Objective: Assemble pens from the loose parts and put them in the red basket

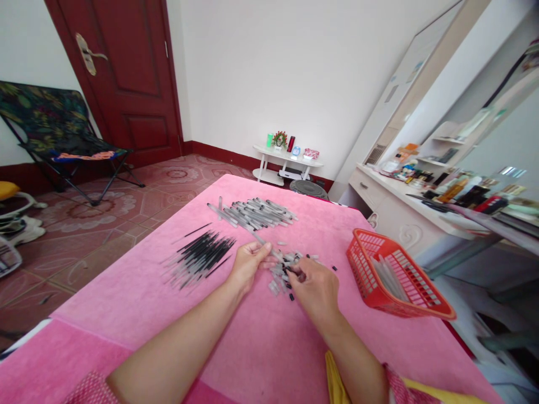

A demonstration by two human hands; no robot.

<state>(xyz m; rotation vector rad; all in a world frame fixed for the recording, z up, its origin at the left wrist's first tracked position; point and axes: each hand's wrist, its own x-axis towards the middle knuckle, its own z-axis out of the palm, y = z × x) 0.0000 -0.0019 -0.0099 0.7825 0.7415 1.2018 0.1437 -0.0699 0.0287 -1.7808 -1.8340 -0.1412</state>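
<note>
My left hand (248, 264) grips a translucent pen barrel (260, 239) between thumb and fingers, its far end pointing toward the back of the table. Just to the right, my right hand (318, 283) is closed in a pinch over a pile of small clear and black pen parts (275, 280). A small black pen part shows at its fingertips; its exact kind is hard to make out. Behind my hands lies a heap of grey translucent pen barrels (265, 213). Left of my left hand, black-and-clear pen refills (202, 255) are spread in a bundle.
A red plastic basket (366, 297) holding clear barrels or sleeves stands at the table's right. Pink cloth (261, 348) covers the table. Beyond are a cluttered dresser (425, 207) on the right, a low white shelf (269, 150) and a folding chair (46, 126).
</note>
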